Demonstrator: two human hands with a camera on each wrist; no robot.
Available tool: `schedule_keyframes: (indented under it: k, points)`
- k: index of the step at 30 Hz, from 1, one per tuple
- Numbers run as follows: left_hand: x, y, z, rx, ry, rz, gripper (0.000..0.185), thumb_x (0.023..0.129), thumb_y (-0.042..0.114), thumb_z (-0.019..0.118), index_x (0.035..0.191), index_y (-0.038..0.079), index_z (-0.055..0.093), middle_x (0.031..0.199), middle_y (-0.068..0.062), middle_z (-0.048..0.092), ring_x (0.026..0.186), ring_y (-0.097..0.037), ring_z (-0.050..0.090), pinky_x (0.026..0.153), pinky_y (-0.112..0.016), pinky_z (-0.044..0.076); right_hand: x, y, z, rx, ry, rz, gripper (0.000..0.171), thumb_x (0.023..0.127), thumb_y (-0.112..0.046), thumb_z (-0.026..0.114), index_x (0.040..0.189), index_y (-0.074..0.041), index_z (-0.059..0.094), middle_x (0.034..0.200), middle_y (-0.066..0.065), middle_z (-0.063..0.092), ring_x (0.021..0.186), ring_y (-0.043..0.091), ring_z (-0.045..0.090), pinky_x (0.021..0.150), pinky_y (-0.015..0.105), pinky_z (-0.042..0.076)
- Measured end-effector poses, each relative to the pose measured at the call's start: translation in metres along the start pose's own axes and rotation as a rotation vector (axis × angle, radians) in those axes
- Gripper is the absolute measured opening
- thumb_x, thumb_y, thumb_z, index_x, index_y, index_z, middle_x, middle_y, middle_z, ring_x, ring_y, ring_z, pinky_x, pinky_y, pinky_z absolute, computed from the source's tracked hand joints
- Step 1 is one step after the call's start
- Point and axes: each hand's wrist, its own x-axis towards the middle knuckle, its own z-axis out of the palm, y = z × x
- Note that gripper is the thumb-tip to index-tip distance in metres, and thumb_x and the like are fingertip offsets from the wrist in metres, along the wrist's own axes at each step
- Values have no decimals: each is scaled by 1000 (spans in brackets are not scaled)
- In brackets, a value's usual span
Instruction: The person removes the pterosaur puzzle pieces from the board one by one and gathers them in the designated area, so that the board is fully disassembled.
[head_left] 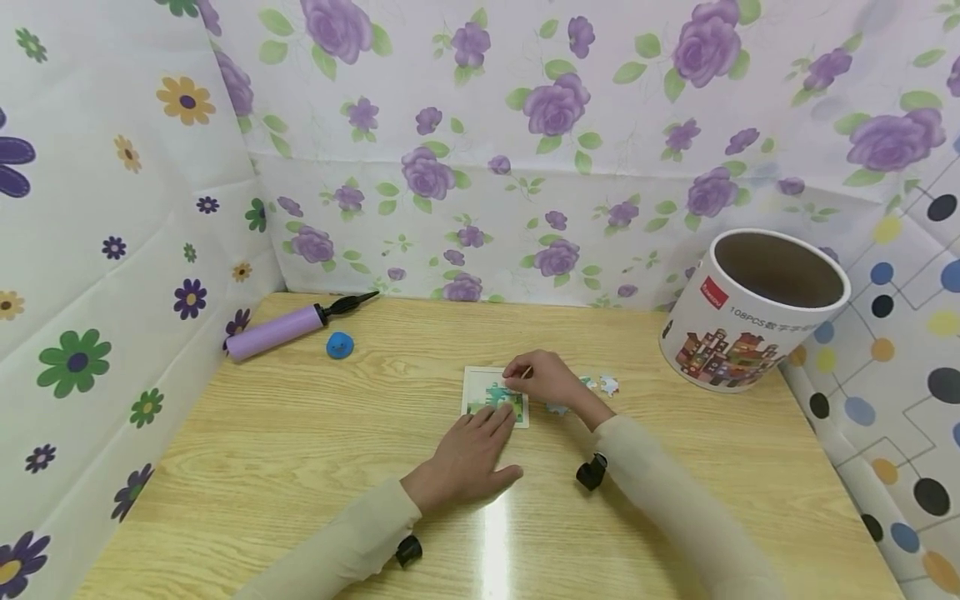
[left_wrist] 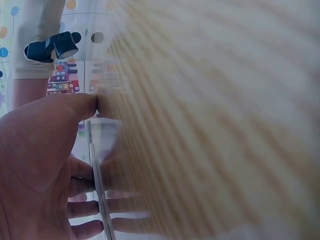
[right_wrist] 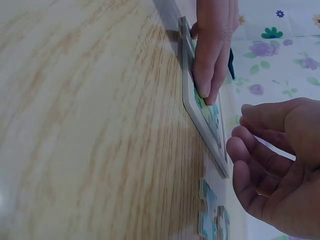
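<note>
A small square jigsaw puzzle with a pale frame [head_left: 480, 371] lies flat on the table, its green and teal picture partly filled in and partly covered by both hands. My left hand [head_left: 468, 458] rests fingertips on its lower part, fingers straight and thumb spread to the side. Over the puzzle's right side hovers my right hand [head_left: 551, 379], with thumb and fingers loosely bent. Seen from the right wrist, no piece shows between the fingertips [right_wrist: 246, 109]. Loose puzzle pieces [head_left: 609, 385] lie right of the frame, some partly hidden by the right hand and wrist.
At the back left lie a purple hand pump [head_left: 273, 333] with a black nozzle and a small blue ball-like toy [head_left: 340, 345]. A large white printed bucket [head_left: 738, 333] stands at the back right. Flowered and dotted cloths [head_left: 480, 225] wall the wooden table [head_left: 337, 433].
</note>
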Motion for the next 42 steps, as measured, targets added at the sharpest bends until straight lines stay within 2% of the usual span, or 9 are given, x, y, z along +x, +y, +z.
schedule_keyframes:
  k: [9, 21, 32, 42]
  points:
    - [-1, 0, 0, 14, -4, 3, 82, 104, 63, 37, 162, 6, 27, 169, -8, 24, 153, -29, 30, 118, -51, 35, 13, -5, 9, -53, -21, -6, 18, 98, -21, 71, 112, -12, 79, 99, -2, 76, 82, 8, 66, 75, 30, 56]
    - [0, -1, 0, 13, -15, -6, 82, 104, 63, 38, 162, 7, 27, 169, -8, 26, 154, -29, 27, 119, -50, 33, 19, -10, 20, -120, -7, 20, 14, 90, -23, 81, 99, -13, 79, 89, -5, 71, 82, 10, 62, 76, 32, 54]
    - [0, -1, 0, 0, 11, -4, 83, 102, 65, 40, 161, 7, 31, 168, -9, 27, 151, -30, 32, 116, -53, 36, 18, -11, 22, -97, -2, 49, 11, 88, -20, 82, 95, -14, 76, 90, -4, 70, 85, 12, 63, 80, 33, 55]
    - [1, -1, -2, -22, 25, -11, 83, 101, 65, 45, 160, 8, 35, 167, -9, 30, 148, -30, 35, 113, -54, 38, 17, -14, 22, -71, -14, 70, 12, 90, -20, 81, 97, -14, 74, 92, -4, 69, 87, 12, 64, 81, 34, 55]
